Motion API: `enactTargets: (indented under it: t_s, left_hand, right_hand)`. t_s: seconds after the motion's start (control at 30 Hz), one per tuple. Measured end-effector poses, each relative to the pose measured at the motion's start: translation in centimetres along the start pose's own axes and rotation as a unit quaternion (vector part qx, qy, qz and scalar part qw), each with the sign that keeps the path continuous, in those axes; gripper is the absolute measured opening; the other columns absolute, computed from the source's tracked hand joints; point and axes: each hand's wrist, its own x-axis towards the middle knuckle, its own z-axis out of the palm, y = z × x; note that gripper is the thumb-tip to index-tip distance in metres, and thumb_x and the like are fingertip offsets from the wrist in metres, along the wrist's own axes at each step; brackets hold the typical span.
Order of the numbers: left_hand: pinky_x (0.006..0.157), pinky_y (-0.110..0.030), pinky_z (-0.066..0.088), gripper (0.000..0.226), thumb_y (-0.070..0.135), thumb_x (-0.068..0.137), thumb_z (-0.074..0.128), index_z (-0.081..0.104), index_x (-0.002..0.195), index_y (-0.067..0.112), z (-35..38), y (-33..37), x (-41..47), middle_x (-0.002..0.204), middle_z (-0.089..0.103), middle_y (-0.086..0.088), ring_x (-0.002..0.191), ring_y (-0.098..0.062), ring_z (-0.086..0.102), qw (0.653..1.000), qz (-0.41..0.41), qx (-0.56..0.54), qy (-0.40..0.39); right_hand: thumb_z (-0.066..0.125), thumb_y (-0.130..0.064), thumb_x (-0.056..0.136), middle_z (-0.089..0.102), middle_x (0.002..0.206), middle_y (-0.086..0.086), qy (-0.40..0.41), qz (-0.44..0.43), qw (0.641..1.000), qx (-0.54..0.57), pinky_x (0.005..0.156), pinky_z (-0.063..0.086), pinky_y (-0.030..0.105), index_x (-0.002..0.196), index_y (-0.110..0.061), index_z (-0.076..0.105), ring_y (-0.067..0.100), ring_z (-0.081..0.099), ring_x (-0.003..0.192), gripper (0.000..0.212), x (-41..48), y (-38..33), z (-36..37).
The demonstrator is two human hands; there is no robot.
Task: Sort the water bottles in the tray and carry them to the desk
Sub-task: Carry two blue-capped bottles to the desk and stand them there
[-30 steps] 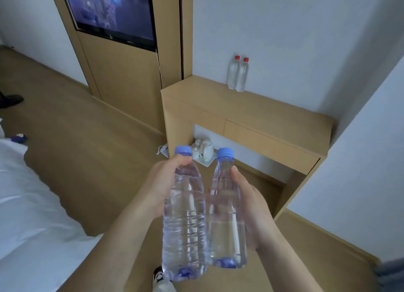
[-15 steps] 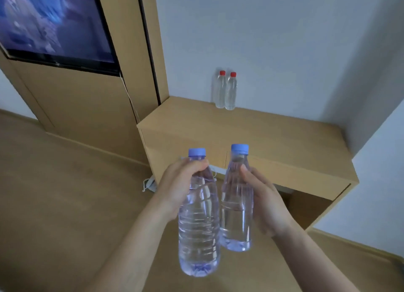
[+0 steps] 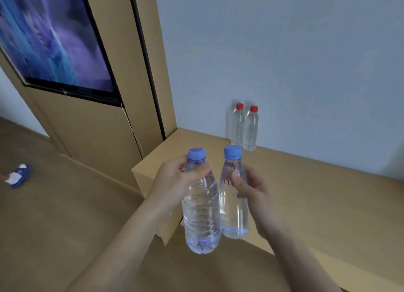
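Note:
My left hand [image 3: 175, 182] grips a clear blue-capped water bottle [image 3: 201, 221] near its neck. My right hand [image 3: 255, 195] holds a second blue-capped bottle [image 3: 232, 208] by its upper body. Both bottles are upright, side by side and touching, in the air over the left front corner of the wooden desk [image 3: 317, 200]. Two red-capped bottles [image 3: 243, 128] stand together on the desk top against the back wall. No tray is in view.
A wood wall panel with a lit screen [image 3: 50, 40] rises left of the desk. A small blue and white object [image 3: 18, 176] lies on the wooden floor at the left. The pale wall [image 3: 284, 51] runs behind the desk.
The desk has come much closer and larger in view. Both hands, still holding the bottles, now hover over its front left corner. The bed is out of view.

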Motion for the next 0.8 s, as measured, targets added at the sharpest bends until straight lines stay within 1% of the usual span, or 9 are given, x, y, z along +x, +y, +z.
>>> enactTargets:
  t_s: [0.07,0.17,0.3,0.37,0.53,0.6,0.67,0.73,0.8]
  left_hand:
    - [0.078,-0.032,0.050,0.013,0.028,0.068,0.077,0.074,0.075,0.017,0.9,-0.3,3.5,0.073,0.073,0.003,0.073,-0.014,0.066,1.000,0.009,0.024,-0.003]
    - [0.074,-0.030,0.050,0.008,0.023,0.068,0.079,0.074,0.073,0.020,2.1,-1.3,8.6,0.069,0.073,0.003,0.070,-0.013,0.066,0.999,0.001,0.043,0.003]
    - [0.064,-0.016,0.049,0.006,0.018,0.071,0.078,0.075,0.075,0.015,3.8,-2.7,14.8,0.069,0.074,0.005,0.065,-0.005,0.066,0.999,-0.020,0.038,-0.018]
    - [0.059,-0.012,0.047,0.007,0.019,0.072,0.077,0.075,0.075,0.013,4.5,-3.3,18.0,0.068,0.074,0.005,0.062,-0.003,0.066,0.999,-0.026,0.031,-0.033]
    - [0.073,-0.025,0.048,0.008,0.019,0.071,0.076,0.076,0.077,0.015,5.4,-4.1,25.7,0.084,0.076,-0.007,0.074,-0.011,0.066,0.992,-0.046,0.044,-0.109]
    - [0.076,-0.024,0.049,0.011,0.017,0.071,0.077,0.076,0.082,0.020,5.6,-4.4,28.3,0.081,0.076,0.001,0.078,-0.009,0.066,0.987,-0.035,0.055,-0.150]
    - [0.070,-0.016,0.049,0.016,0.014,0.070,0.078,0.075,0.081,0.025,5.6,-4.9,31.0,0.074,0.074,0.012,0.074,-0.007,0.065,0.983,-0.026,0.050,-0.176]
    - [0.061,-0.012,0.048,0.014,0.012,0.071,0.077,0.074,0.075,0.025,5.9,-5.5,33.4,0.067,0.073,0.013,0.068,-0.007,0.063,0.982,-0.025,0.041,-0.184]
    - [0.060,-0.015,0.047,0.012,0.011,0.071,0.077,0.074,0.072,0.022,6.3,-6.2,35.0,0.067,0.073,0.009,0.066,-0.008,0.062,0.980,-0.029,0.036,-0.191]
  right_hand:
    - [0.065,-0.032,0.082,0.070,0.087,-0.021,0.000,-0.013,0.999,-0.051,0.077,0.043,0.020,0.100,-0.031,0.066,-0.005,0.063,0.082,0.018,3.3,0.4,-0.8]
    - [0.068,-0.026,0.082,0.069,0.093,-0.020,0.040,-0.012,0.995,-0.086,0.078,0.042,0.020,0.103,-0.031,0.062,-0.009,0.061,0.086,0.023,7.6,1.2,-2.3]
    - [0.070,-0.021,0.081,0.068,0.091,-0.023,0.114,0.004,0.984,-0.138,0.074,0.041,0.015,0.103,-0.037,0.058,-0.013,0.058,0.088,0.029,12.4,2.1,-3.7]
    - [0.068,-0.022,0.082,0.065,0.100,-0.023,0.142,0.013,0.976,-0.165,0.074,0.041,0.013,0.105,-0.041,0.057,-0.012,0.057,0.093,0.032,14.9,2.4,-4.0]
    - [0.066,-0.022,0.082,0.064,0.113,-0.011,0.224,0.031,0.952,-0.207,0.087,0.046,0.025,0.114,-0.032,0.059,0.002,0.057,0.103,0.034,20.6,3.0,-4.0]
    - [0.066,-0.024,0.081,0.066,0.104,-0.013,0.247,0.046,0.940,-0.231,0.083,0.048,0.025,0.115,-0.029,0.060,0.006,0.060,0.098,0.035,22.4,3.1,-3.9]
    - [0.065,-0.022,0.080,0.066,0.093,-0.016,0.268,0.056,0.928,-0.254,0.067,0.046,0.017,0.109,-0.029,0.059,0.005,0.061,0.085,0.031,24.2,3.5,-3.7]
    - [0.064,-0.018,0.080,0.066,0.094,-0.012,0.286,0.065,0.914,-0.281,0.060,0.040,0.012,0.109,-0.027,0.056,0.003,0.059,0.081,0.032,25.7,4.2,-3.5]
    - [0.063,-0.015,0.080,0.066,0.096,-0.009,0.303,0.078,0.901,-0.300,0.062,0.039,0.013,0.112,-0.025,0.056,0.008,0.058,0.085,0.034,26.8,5.1,-3.4]
